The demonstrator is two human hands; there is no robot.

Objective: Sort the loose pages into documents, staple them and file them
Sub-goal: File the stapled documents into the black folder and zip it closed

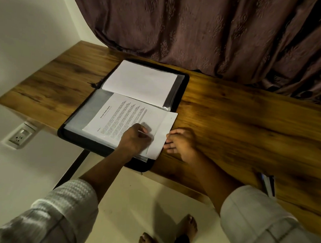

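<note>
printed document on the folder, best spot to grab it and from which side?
Take the printed document by its right end, where it overhangs the black folder onto the desk. Come from the right: the right hand is at that free edge, while the left hand presses the page flat.

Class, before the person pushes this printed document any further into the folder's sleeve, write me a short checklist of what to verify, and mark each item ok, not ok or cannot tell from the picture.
1. Folder lies open and flat on the desk: ok.
2. Printed document sits over the near sleeve: ok.
3. Document fully inside the sleeve: not ok; its right end sticks out past the folder's edge.
4. Left hand presses on the page: ok.
5. Right hand is at the protruding end: ok.
6. Pages stapled: cannot tell.
</note>
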